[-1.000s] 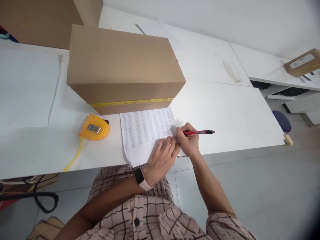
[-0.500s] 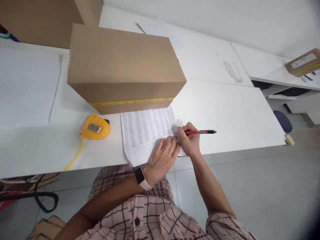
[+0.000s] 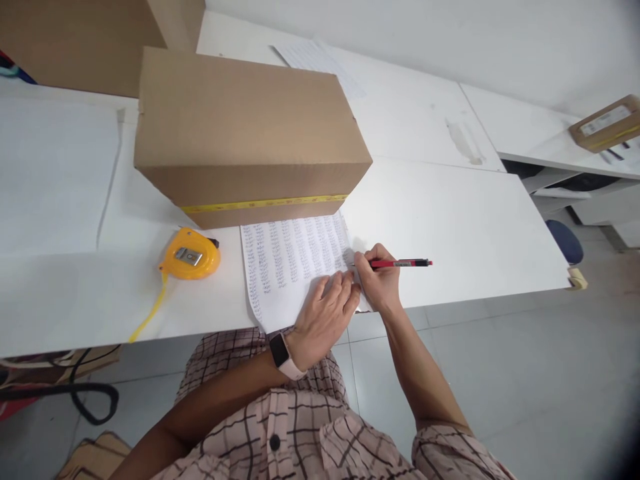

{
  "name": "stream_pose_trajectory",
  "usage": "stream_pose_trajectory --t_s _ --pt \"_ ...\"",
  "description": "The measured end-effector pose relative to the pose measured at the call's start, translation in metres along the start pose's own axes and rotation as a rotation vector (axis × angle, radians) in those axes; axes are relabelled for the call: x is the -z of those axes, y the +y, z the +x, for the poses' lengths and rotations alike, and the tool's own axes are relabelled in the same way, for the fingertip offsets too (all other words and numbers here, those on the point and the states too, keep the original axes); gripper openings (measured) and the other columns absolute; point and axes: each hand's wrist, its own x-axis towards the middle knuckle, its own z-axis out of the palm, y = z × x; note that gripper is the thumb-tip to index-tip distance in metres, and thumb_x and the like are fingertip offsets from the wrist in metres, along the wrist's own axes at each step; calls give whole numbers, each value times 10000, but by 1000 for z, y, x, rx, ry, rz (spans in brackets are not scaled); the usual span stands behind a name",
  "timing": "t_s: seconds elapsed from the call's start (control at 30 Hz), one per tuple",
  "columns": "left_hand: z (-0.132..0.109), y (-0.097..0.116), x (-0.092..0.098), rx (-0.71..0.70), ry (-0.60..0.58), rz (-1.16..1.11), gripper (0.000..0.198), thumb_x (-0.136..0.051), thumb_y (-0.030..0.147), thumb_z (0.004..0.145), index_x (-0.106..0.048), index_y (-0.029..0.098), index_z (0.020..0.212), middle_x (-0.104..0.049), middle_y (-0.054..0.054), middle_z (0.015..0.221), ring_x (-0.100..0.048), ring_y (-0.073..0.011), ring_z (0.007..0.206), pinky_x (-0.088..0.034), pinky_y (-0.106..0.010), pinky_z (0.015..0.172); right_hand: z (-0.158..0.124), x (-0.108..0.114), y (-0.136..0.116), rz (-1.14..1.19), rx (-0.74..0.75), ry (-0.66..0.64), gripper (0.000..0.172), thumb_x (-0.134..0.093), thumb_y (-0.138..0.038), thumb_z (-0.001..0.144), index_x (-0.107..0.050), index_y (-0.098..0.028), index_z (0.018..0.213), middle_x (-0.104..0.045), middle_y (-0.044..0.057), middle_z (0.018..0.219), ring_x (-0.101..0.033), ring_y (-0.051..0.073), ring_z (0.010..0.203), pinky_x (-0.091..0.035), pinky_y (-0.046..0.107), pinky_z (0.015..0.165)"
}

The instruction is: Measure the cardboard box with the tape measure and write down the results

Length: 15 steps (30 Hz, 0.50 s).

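A red and black pen (image 3: 403, 263) is held in my right hand (image 3: 381, 280), its tip at the right edge of a sheet of paper (image 3: 280, 313). Columns of small handwriting cover much of the sheet. My left hand (image 3: 325, 310) lies flat across the lower right of the paper, fingers stretched out, with a watch (image 3: 287, 357) on the wrist. Right behind the sheet stands a closed cardboard box (image 3: 250, 120) with a yellow strip along its lower front. Left of the paper rests a yellow tape measure (image 3: 193, 255), some of its blade pulled out toward the table's front edge.
Another large cardboard box (image 3: 75, 47) stands at the back left of the white table (image 3: 450, 233). A second written sheet (image 3: 317, 60) lies behind the near box. At the far right are a small carton (image 3: 607, 125) and a blue stool seat (image 3: 564, 241). Black cable (image 3: 95, 420) hangs below left.
Both hands, the pen and the paper stay almost exactly in place. The whole view has shifted very slightly.
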Motion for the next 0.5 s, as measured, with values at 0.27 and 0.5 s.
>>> stream_pose_trajectory --t_s 0.27,0.5 --pt "0 0 0 3 4 8 423 -365 181 1053 -524 112 1440 -516 -146 1524 -490 -279 1382 -432 -432 1120 0 1 0 -17 7 32 326 -635 -248 845 -400 -222 620 -386 -73 591 -353 98 564 -323 259 561" --pt "-1 1 0 3 3 15 425 -359 181 1056 -523 123 1443 -515 -137 1528 -488 -274 1387 -433 -430 1122 0 0 1 -45 30 27 321 -634 -246 841 -404 -221 619 -395 -72 595 -363 98 566 -330 259 561"
